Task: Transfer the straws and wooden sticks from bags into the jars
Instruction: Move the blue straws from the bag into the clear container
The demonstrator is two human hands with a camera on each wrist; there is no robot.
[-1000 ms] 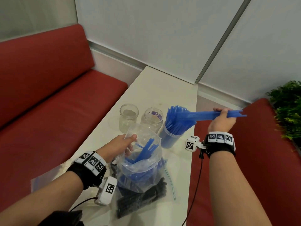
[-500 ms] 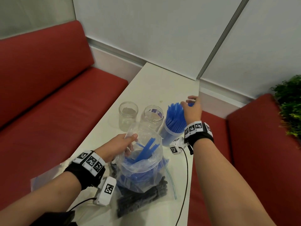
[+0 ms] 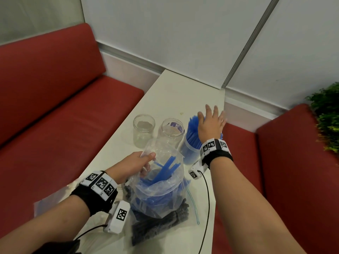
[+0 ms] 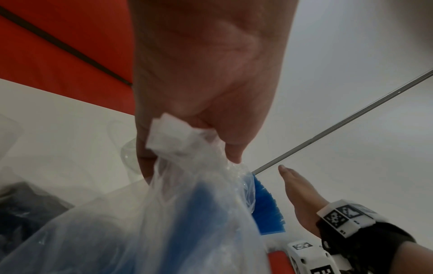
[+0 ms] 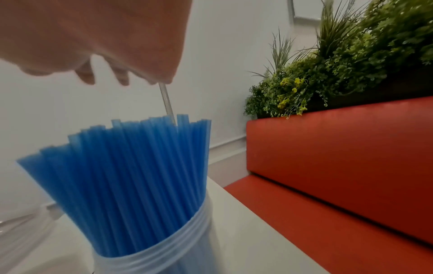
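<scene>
A clear jar [image 3: 189,151] packed with blue straws [image 5: 131,166] stands at the table's right edge. Above their tops my right hand [image 3: 211,123] hovers open, fingers spread flat and holding nothing. My left hand [image 3: 134,165] pinches the rim of a clear plastic bag [image 3: 161,182], holding its mouth up; several blue straws [image 3: 165,169] remain inside. In the left wrist view the fingers [image 4: 211,120] grip the crumpled bag edge [image 4: 171,137]. Under that bag lies a second bag of dark sticks [image 3: 165,222]. Two empty glass jars [image 3: 144,130] [image 3: 171,132] stand left of the straw jar.
The narrow white table [image 3: 174,92] runs between red benches [image 3: 64,116] [image 3: 297,171] to a grey wall. A green plant [image 3: 326,118] sits above the right bench. A flat clear bag [image 3: 49,202] lies at the near left, and wrist cables hang over the table's near edge.
My right hand carried a bundle of blue straws leftward, dropped it into the jar and has let go; it now spreads flat over the straw tops. The left hand kept holding the bag.
</scene>
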